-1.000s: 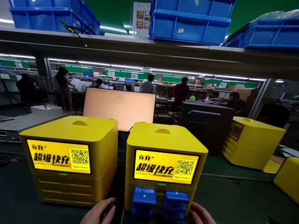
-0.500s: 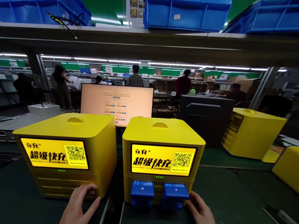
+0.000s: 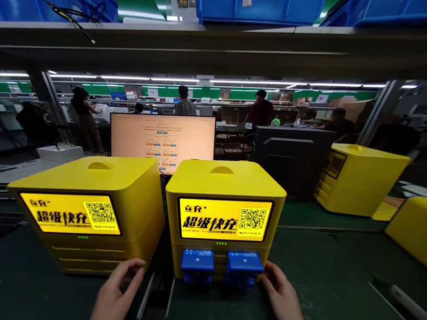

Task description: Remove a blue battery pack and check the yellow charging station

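Two yellow power-bank charging stations stand side by side on the green bench mat (image 3: 335, 307), screens lit w/ QR codes. L hand (image 3: 115, 292) lies open, fingertips on the lower front corner of the left station (image 3: 88, 207), by its bottom slots; it holds nothing. R hand (image 3: 278, 296) is also open and empty, fingers against the lower right edge of the right station (image 3: 225, 192), just beside the right blue power bank (image 3: 244, 261). That pack and the left blue power bank (image 3: 198, 261) stick out of the right station's slots; more blue seems to show beneath them, but it's too dark to be sure.

Step in hand, as I read it: both hands set at the stations' bases, no pack gripped yet. Any pull or push on a pack would need R fingers to shift onto its face or sides, w/ the station kept from sliding.

Behind: a lit monitor (image 3: 161, 141), a black case (image 3: 291, 158), a third yellow station (image 3: 358, 179); blue bins (image 3: 258, 1) on the shelf above.
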`<state>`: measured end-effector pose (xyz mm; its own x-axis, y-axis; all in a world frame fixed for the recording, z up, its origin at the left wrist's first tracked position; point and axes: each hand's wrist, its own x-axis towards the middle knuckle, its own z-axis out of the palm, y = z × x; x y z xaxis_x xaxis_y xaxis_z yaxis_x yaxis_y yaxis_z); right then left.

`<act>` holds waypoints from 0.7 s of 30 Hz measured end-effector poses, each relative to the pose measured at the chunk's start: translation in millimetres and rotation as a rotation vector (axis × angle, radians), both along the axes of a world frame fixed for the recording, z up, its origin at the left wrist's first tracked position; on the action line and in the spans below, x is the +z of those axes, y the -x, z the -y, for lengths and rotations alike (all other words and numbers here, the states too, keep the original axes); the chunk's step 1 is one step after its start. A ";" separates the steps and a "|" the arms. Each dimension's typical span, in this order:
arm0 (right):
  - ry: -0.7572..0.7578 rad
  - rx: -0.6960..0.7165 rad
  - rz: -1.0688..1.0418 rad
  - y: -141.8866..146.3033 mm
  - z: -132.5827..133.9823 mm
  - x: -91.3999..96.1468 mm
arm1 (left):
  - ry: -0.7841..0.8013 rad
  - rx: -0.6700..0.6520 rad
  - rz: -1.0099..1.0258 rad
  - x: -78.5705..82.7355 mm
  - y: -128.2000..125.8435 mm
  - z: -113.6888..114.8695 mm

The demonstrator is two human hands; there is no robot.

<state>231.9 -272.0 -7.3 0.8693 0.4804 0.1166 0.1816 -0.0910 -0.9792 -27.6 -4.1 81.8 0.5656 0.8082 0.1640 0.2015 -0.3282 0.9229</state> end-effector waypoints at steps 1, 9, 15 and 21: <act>0.001 0.006 -0.004 0.0 0.1 0.5 | 0.218 -0.035 0.066 1.3 -6.8 10.7; -0.001 0.034 -0.002 -1.7 2.9 -2.8 | 0.953 -0.474 0.119 37.7 -55.1 58.9; 0.046 0.026 0.002 -2.0 4.2 3.7 | 0.907 -0.473 0.035 43.0 -70.8 67.5; 0.232 -0.094 -0.029 -12.3 19.7 -10.0 | 0.879 -0.292 0.098 -12.7 -18.0 113.7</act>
<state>244.2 -291.7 -17.3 0.9126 0.4088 -0.0126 0.1342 -0.3286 -0.9349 -9.6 -117.8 69.1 0.7823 0.4926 -0.3814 0.1290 0.4709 0.8727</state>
